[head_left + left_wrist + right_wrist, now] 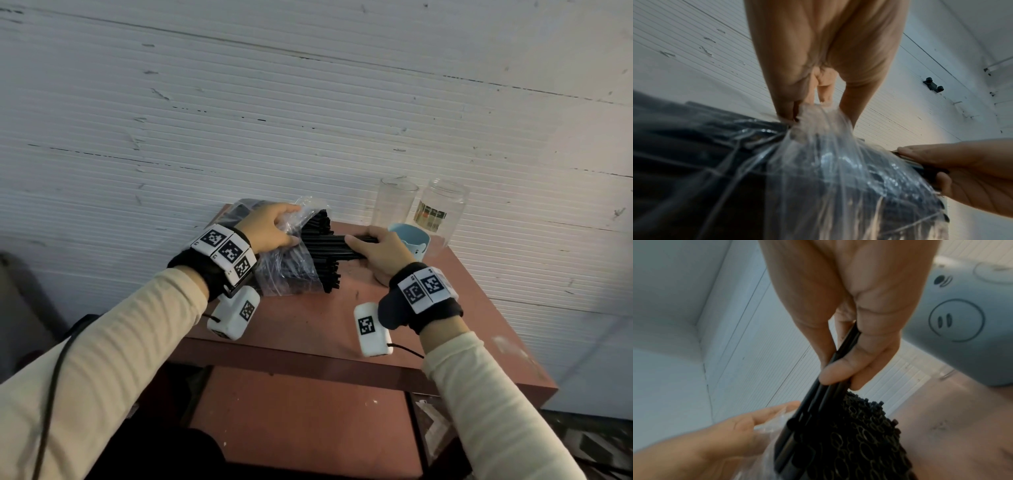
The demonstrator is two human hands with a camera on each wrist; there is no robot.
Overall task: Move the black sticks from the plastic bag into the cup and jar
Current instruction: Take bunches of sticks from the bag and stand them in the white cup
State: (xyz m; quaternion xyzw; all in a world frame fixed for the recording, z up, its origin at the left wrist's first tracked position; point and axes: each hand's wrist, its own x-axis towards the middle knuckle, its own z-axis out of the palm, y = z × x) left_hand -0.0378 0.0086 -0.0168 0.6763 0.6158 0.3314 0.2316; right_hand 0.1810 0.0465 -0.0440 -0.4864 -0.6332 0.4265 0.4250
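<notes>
Light: dim, cool, diffuse; no clear source, shadows soft. Head view: wide-angle bend, wall [239, 102] lines bow twd edges; centre fairly sharp, corners dark. Plastic bag [838, 170] shows small glare spots in left wrist view, lower part smeared/blurred. Right wrist view: right hand [849, 313] soft, close-up out of focus; blue cup [962, 321] blurred; stick ends [869, 434] grainy. Both wrist views stretched at edges.

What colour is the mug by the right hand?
Light blue mug, with a drawn face; right wrist view shows it best.
</notes>
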